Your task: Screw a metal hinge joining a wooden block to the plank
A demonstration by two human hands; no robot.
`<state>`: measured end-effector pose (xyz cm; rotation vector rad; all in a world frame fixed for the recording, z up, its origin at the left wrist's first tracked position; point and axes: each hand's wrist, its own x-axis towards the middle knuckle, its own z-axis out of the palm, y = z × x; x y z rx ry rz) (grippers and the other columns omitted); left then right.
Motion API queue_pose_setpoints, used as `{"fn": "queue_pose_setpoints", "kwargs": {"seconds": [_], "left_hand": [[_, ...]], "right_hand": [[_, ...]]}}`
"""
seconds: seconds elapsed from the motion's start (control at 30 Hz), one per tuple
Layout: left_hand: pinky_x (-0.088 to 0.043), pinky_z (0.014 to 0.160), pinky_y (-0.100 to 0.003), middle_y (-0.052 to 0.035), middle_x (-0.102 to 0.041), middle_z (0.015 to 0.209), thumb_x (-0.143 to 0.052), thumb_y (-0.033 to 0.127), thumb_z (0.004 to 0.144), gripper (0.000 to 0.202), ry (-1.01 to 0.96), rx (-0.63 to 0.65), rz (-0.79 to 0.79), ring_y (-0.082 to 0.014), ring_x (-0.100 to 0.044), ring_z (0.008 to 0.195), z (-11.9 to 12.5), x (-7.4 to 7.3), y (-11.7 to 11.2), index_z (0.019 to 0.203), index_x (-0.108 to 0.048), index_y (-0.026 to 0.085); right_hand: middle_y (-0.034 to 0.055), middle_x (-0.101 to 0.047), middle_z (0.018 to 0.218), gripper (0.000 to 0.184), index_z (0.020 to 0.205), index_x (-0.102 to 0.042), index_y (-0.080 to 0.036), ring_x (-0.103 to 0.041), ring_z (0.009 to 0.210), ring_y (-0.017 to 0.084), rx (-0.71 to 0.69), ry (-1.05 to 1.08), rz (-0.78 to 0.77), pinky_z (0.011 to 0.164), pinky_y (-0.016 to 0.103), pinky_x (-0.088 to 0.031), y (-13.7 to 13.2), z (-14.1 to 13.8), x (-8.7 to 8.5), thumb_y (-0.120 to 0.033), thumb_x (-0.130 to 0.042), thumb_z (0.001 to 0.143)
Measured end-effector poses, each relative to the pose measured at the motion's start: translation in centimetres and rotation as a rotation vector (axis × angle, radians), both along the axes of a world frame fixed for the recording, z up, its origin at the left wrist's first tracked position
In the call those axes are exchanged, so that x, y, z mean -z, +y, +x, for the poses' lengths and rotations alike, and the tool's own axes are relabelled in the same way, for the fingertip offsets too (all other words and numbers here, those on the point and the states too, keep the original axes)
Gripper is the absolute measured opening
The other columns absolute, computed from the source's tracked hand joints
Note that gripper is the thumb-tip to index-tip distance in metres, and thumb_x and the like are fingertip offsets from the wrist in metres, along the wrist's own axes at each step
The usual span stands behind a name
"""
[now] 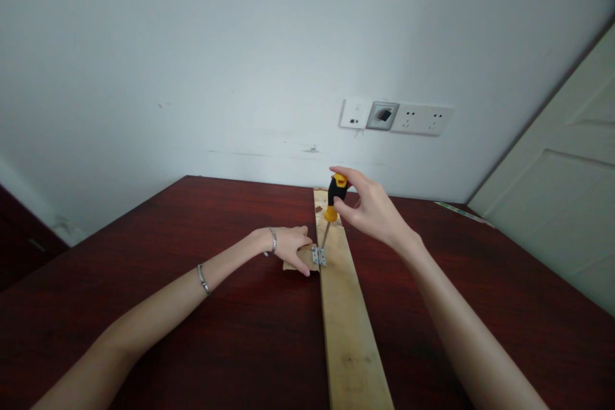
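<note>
A long pale wooden plank (353,327) lies lengthwise on the dark red table. At its left edge sits a small metal hinge (318,255), one leaf on the plank and the other on a short flat brown piece (293,265). My left hand (292,245) rests on that brown piece with its fingers spread. In my right hand (368,205) is a screwdriver (338,189) with a black and yellow handle, gripped by the fingertips. Its shaft slants down so that the tip meets the hinge leaf on the plank. Any screw under the tip is too small to make out.
The table (216,327) reaches back to a white wall. Wall sockets (423,119) sit above its far edge, with a black plug (384,114) in one. A thin pale strip (464,213) lies at the far right, near a white panelled door (571,166).
</note>
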<state>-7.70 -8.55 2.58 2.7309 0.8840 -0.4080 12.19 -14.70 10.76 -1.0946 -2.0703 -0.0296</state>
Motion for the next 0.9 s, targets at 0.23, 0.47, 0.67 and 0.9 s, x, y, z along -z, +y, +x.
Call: {"fn": "queue_pose_setpoints", "kwargs": {"seconds": [0.23,0.47,0.67,0.9], "left_hand": [[-0.045,0.081,-0.031,-0.0104,-0.051,0.107,-0.057,0.075,0.066,0.079,0.014,0.013,0.026,-0.0265,-0.054,0.096,0.11,0.09,-0.01,0.118,-0.058,0.016],[-0.045,0.080,-0.031,-0.0106,-0.050,0.105,-0.057,0.076,0.065,0.080,0.006,0.017,0.019,-0.0264,-0.054,0.095,0.07,0.10,0.05,0.117,-0.058,0.015],[-0.046,0.079,-0.031,-0.0099,-0.050,0.105,-0.056,0.076,0.065,0.079,0.002,0.010,0.020,-0.0259,-0.054,0.094,0.02,0.22,0.06,0.116,-0.058,0.016],[-0.046,0.078,-0.032,-0.0109,-0.050,0.107,-0.056,0.077,0.065,0.080,0.000,0.000,0.013,-0.0272,-0.054,0.095,0.02,0.25,0.04,0.116,-0.058,0.015]], "right_hand": [[0.0085,-0.060,0.103,0.040,0.122,-0.056,-0.021,-0.061,0.086,0.020,0.009,0.029,0.008,0.074,0.035,-0.052,0.19,-0.01,0.04,-0.032,-0.060,0.083],[0.0085,-0.060,0.114,0.045,0.128,-0.051,-0.023,-0.060,0.094,0.022,0.010,-0.021,-0.007,0.079,0.037,-0.051,0.13,-0.10,0.14,-0.027,-0.057,0.083],[0.0064,-0.060,0.101,0.042,0.126,-0.055,-0.027,-0.060,0.077,0.017,0.054,-0.020,-0.008,0.075,0.035,-0.051,-0.16,-0.12,-0.19,-0.033,-0.059,0.085],[0.0102,-0.060,0.115,0.057,0.134,-0.045,-0.019,-0.060,0.097,0.025,0.092,-0.063,-0.033,0.080,0.040,-0.050,-0.57,-0.40,-0.38,-0.020,-0.055,0.077]]}}
